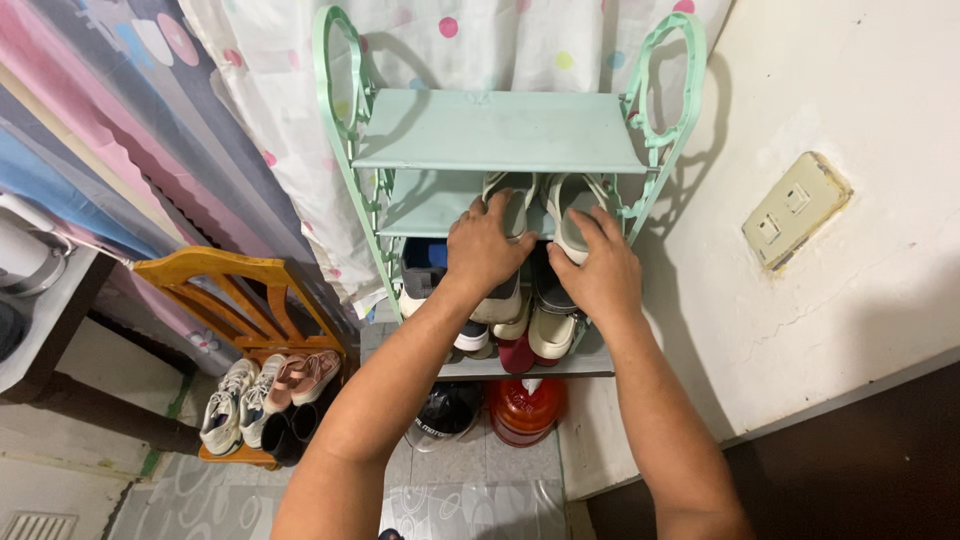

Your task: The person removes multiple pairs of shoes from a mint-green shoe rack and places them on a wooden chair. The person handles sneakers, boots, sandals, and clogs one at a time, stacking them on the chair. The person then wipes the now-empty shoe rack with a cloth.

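A mint-green metal shoe rack [497,130] stands against a dotted curtain, seen from above. On its second shelf lies a pair of pale grey-white shoes. My left hand [487,245] grips the left shoe [516,192] over its heel. My right hand [600,265] holds the right shoe [573,215] the same way. Both shoes rest toe-in on that shelf. Below my hands, lower shelves carry several more shoes [545,330], partly hidden by my forearms.
An orange wooden rack [235,285] at the left holds sneakers [232,405] and dark shoes. A black helmet [445,412] and a red helmet [527,408] lie under the green rack. A white wall with a switch plate [795,208] is at the right.
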